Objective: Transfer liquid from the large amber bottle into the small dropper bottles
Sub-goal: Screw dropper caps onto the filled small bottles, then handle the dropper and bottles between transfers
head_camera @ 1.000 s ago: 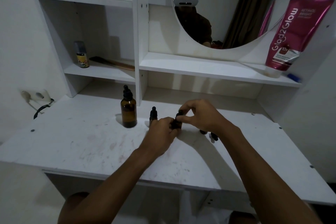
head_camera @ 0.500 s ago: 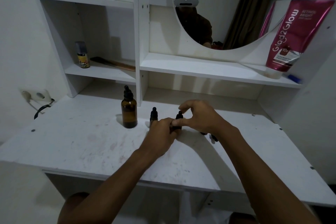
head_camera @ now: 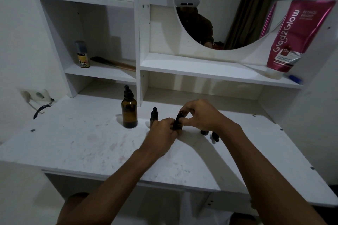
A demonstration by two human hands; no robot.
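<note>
At mid desk (head_camera: 91,142) your L hand (head_camera: 161,134) curls fingers (head_camera: 168,124) round a small dropper bottle (head_camera: 177,124) to steady it while R hand (head_camera: 200,115) pinches its cap (head_camera: 180,115), prob. unscrewing; large amber bottle (head_camera: 129,113) stands capped, left.

Capped amber bottle (head_camera: 129,113) upright near dropper bottle (head_camera: 154,116)
</note>
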